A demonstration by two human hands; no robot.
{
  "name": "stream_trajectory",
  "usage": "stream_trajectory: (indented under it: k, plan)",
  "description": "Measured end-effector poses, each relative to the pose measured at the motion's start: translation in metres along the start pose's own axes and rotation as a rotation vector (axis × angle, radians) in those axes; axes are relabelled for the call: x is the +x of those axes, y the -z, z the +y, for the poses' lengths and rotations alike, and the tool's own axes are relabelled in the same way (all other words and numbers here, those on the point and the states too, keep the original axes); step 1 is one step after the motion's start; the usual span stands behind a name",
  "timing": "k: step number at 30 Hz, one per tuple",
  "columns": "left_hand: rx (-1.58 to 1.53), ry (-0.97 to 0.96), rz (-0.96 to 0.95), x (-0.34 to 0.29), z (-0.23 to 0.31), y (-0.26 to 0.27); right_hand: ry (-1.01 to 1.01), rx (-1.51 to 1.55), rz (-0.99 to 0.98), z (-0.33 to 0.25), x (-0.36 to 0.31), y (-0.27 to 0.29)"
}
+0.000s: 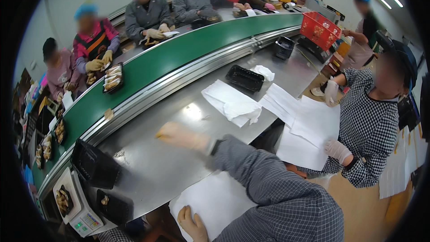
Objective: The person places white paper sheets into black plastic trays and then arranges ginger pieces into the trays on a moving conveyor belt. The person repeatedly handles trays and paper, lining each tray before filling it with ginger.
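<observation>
Two hands: gloved, well apart from each other
Left hand [192,225]: lying on a white sheet [218,197], thumb parted from the fingers; whether it grips, I cannot tell from here
Right hand [183,136]: reaching out over the steel counter [154,172], blurred; I cannot tell whether it holds anything
Sheet: near edge of the counter, beside the checked right sleeve [268,170]
Papers [230,103]: folded white, farther along, near a black tray [245,79]
Scale [86,222]: far left, bearing food
Belt [179,50]: green, beyond the counter
Co-worker [371,116]: right side, hands at more white sheets [309,127]
</observation>
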State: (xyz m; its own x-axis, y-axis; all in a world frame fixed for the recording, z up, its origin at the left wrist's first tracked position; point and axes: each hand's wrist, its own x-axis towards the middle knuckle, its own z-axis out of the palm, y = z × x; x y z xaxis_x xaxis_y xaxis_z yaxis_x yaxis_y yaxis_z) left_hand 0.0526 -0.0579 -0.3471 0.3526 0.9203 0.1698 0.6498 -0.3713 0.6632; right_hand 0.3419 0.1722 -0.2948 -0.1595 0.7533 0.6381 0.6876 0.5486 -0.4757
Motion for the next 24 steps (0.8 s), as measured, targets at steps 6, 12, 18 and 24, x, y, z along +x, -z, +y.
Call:
stream_trajectory:
  k: [6, 12, 18, 24]
  plan:
    - [0.09, 0.004, -0.065, 0.01, 0.027, -0.002, -0.506, -0.404, 0.444, 0.125, -0.109, 0.218]
    - [0.24, 0.047, -0.092, 0.011, 0.048, -0.006, -0.568, -0.554, 0.564, 0.193, -0.148, 0.303]
    - [0.331, 0.014, -0.125, 0.02, 0.063, -0.013, -0.938, -0.814, 0.744, 0.316, -0.206, 0.421]
    - [0.334, 0.062, -0.025, 0.024, 0.065, -0.027, -1.236, -1.027, 0.507, 0.364, -0.213, 0.475]
